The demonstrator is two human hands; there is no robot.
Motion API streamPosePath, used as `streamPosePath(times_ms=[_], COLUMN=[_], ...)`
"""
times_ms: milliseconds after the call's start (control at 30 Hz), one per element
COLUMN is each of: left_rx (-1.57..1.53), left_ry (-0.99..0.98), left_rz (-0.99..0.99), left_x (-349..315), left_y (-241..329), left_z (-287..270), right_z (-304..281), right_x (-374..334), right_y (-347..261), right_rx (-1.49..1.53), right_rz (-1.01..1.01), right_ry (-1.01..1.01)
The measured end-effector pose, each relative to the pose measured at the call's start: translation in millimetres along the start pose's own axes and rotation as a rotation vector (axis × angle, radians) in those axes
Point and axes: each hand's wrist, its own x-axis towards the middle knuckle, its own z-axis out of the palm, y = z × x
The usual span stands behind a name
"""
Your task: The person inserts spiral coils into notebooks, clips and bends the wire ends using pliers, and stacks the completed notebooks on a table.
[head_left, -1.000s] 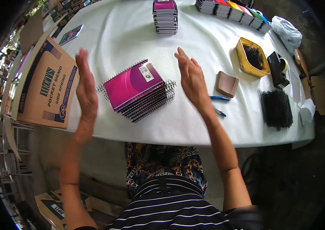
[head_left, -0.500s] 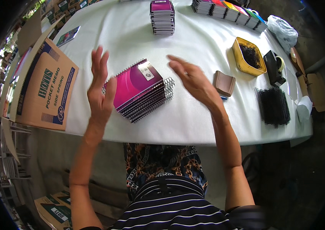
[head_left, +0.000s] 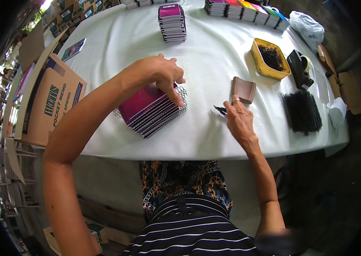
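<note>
A tilted stack of purple spiral notebooks [head_left: 144,104] lies on the white-covered table, with loose wire coil ends [head_left: 182,94] jutting from its right end. Across the top of the stack reaches my left hand [head_left: 165,74], its thumb and fingers spread apart around the right end. The thumb lies along the edge of the top notebook; whether the fingertips touch the coils is hard to see. To the right, my right hand [head_left: 239,119] is closed on a small dark pliers-like tool [head_left: 220,109] whose pointed jaws face left. Just beyond that hand sits a brown curved block [head_left: 244,88].
A cardboard box [head_left: 50,100] stands at left. Another purple notebook stack [head_left: 172,23] and colourful notebooks [head_left: 244,13] are at the back. At right are a yellow tub [head_left: 270,59] of black bits, a tape dispenser [head_left: 300,70], black coils [head_left: 300,112] and a plastic bag [head_left: 307,27].
My left hand has moved from the left side of the stack over to its right end. My right hand has gone right and down, and taken hold of the pliers-like tool.
</note>
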Motion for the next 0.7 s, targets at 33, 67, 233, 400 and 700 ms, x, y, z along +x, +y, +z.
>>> streamPosePath(times_ms=[33,67,233,400,700], left_rx=[-0.014,-0.027,-0.199,-0.084,-0.181], left_ry=[-0.087,-0.176,-0.339,-0.135,0.025], left_rz=[-0.054,-0.119,-0.084,0.04,0.068], left_x=[9,15,15,5,-27], left_y=[6,8,3,-11,-18], left_z=[-2,-2,-9,16,21], right_z=[-1,1,11,40,22], right_x=[-4,-8,-33,-49,-29], right_y=[-5,-15,-22,-16,-12], right_rx=[-0.013,-0.002,-0.011,-0.098,0.688], right_rz=[-0.07,-0.078,0.025,-0.005,0.243], right_ry=[0.048,0.018,0.024,0.147,0.257])
